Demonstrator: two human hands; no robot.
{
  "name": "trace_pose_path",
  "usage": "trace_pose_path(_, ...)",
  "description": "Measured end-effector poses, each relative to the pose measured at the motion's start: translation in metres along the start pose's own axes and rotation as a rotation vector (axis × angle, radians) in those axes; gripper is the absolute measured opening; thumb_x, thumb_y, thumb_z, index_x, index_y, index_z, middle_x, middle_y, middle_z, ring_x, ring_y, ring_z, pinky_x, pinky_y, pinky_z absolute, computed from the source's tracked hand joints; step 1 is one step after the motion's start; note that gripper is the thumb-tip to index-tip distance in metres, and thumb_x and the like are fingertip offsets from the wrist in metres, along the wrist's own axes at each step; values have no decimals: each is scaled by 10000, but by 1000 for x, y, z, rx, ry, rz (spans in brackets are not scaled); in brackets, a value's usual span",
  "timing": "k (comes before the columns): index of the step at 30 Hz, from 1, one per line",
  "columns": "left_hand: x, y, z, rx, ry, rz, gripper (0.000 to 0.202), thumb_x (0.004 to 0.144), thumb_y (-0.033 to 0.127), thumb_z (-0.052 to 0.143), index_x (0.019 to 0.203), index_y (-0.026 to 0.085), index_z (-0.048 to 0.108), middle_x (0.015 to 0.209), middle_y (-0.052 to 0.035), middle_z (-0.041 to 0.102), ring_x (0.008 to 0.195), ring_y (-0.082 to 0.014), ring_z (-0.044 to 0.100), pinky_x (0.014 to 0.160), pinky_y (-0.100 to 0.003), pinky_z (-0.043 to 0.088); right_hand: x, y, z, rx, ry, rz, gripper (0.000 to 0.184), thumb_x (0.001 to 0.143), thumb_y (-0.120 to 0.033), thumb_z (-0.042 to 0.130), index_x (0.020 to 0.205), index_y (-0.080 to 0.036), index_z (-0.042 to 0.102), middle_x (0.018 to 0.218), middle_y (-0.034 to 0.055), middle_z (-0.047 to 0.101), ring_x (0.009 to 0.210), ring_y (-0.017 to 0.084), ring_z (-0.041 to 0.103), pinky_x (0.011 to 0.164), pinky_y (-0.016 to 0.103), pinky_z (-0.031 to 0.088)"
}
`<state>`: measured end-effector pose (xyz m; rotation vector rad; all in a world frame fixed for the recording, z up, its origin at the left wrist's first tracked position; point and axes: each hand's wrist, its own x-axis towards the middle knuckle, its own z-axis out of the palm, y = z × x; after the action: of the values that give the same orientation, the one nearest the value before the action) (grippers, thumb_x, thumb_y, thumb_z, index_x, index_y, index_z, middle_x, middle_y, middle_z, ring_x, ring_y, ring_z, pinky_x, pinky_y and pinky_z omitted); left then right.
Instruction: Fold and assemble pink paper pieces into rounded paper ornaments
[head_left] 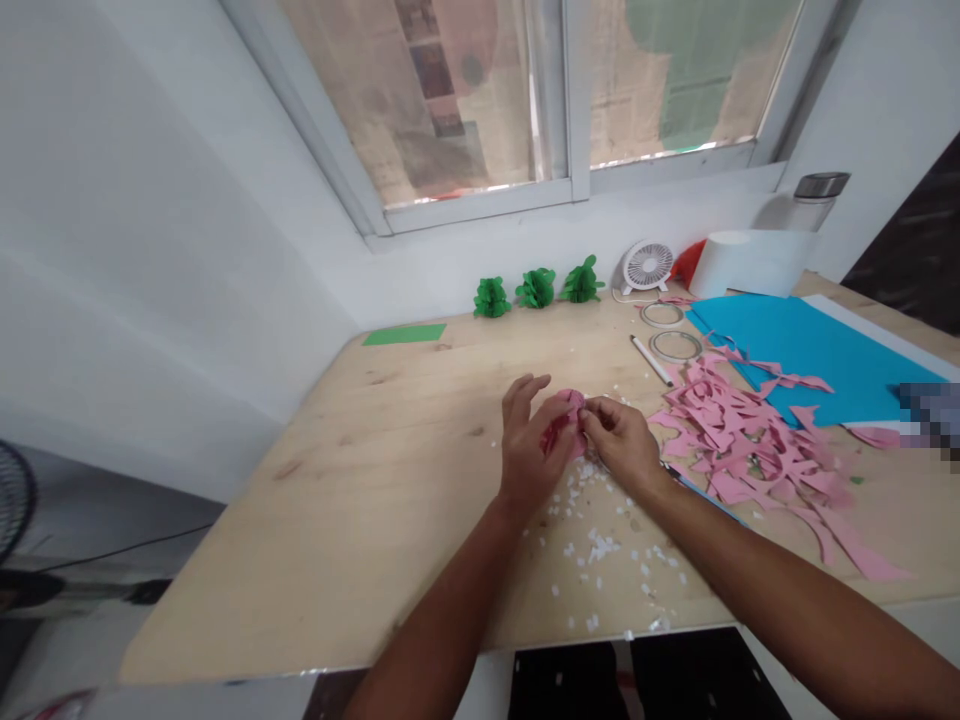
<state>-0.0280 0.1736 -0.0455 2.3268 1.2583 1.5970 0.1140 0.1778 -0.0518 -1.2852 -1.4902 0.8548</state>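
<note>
Between my two hands, above the table's middle, is a small pink folded paper piece [573,402] with a darker pink inner side. My left hand [534,440] grips it from the left, thumb and index finger around it and the other fingers raised. On its right edge, my right hand [619,440] pinches the paper between thumb and fingertips. Much of the piece is covered by my fingers. Small white paper bits [600,545] lie scattered on the wood below my hands. Right of my right hand is a heap of pink paper scraps [739,420].
Three green paper trees [537,288] stand along the wall, with a green paper strip [405,334] to their left. At the right are a white fan [647,266], tape rolls [676,346], a white pen [651,360], blue sheets [817,350] and a bottle [816,200].
</note>
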Motion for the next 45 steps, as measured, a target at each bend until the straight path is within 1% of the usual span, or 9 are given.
trace_pose_path(2, 0, 0, 1, 87, 21, 37, 134, 804, 191, 562, 910, 205, 644, 1187, -82, 546, 1237, -247, 399, 1014, -455, 379, -1, -1, -1, -61, 3, -13, 199, 797, -292, 492, 731, -170, 635, 677, 7, 639, 591, 129, 545, 544, 221, 381)
trace_pose_path(6, -1, -4, 4, 188, 74, 34, 109, 804, 186, 562, 851, 196, 660, 1103, -77, 598, 1197, -246, 439, 994, -449, 392, -3, -2, 0, -179, 44, -36, 201, 793, -279, 506, 830, -175, 673, 667, 6, 659, 557, 128, 545, 516, 220, 370)
trace_pose_path(10, -1, -6, 4, 197, 78, 38, 93, 804, 210, 579, 816, 201, 670, 1048, -72, 630, 1169, -245, 463, 982, -444, 388, -2, 1, 2, -196, 25, -100, 219, 797, -260, 499, 893, -185, 681, 743, 25, 690, 609, 147, 576, 570, 237, 409)
trace_pose_path(15, -1, -7, 3, 229, 65, 35, 105, 815, 234, 576, 815, 224, 680, 1029, -62, 650, 1179, -255, 453, 999, -482, 340, -4, 1, 2, -286, 29, -203, 208, 803, -230, 499, 904, -200, 679, 827, 50, 703, 707, 177, 605, 657, 268, 433)
trace_pose_path(21, 0, -4, 2, 228, 74, 34, 93, 810, 224, 583, 786, 229, 673, 1014, -54, 663, 1187, -253, 457, 1023, -489, 294, -6, -3, 1, -364, 8, -304, 213, 825, -218, 476, 909, -207, 671, 849, 60, 694, 792, 198, 612, 718, 289, 430)
trace_pose_path(28, 0, 0, 3, 256, 93, 61, 113, 791, 151, 567, 782, 214, 661, 1001, -53, 672, 1166, -255, 476, 1014, -490, 303, -6, -3, 2, -403, 20, -320, 200, 836, -224, 469, 866, -197, 664, 843, 70, 688, 773, 195, 607, 704, 287, 428)
trace_pose_path(33, 0, 0, 4, 276, 108, 38, 126, 787, 155, 557, 736, 217, 655, 987, -50, 671, 1166, -260, 477, 1013, -503, 303, -7, -3, 3, -373, 13, -327, 197, 823, -210, 479, 875, -211, 668, 871, 72, 694, 806, 203, 611, 727, 298, 434)
trace_pose_path(37, 0, -2, 4, 255, 132, 19, 94, 779, 173, 578, 742, 208, 656, 995, -56, 668, 1154, -257, 481, 995, -489, 345, -8, -2, 3, -362, 26, -317, 202, 824, -225, 475, 879, -211, 669, 873, 74, 694, 802, 205, 614, 722, 302, 441)
trace_pose_path(45, -1, -1, 3, 207, 78, -20, 112, 796, 211, 575, 840, 220, 678, 1029, -59, 653, 1177, -257, 452, 1005, -489, 331, -6, 0, 2, -356, 55, -288, 188, 824, -248, 486, 863, -214, 666, 859, 62, 696, 786, 198, 616, 704, 289, 444)
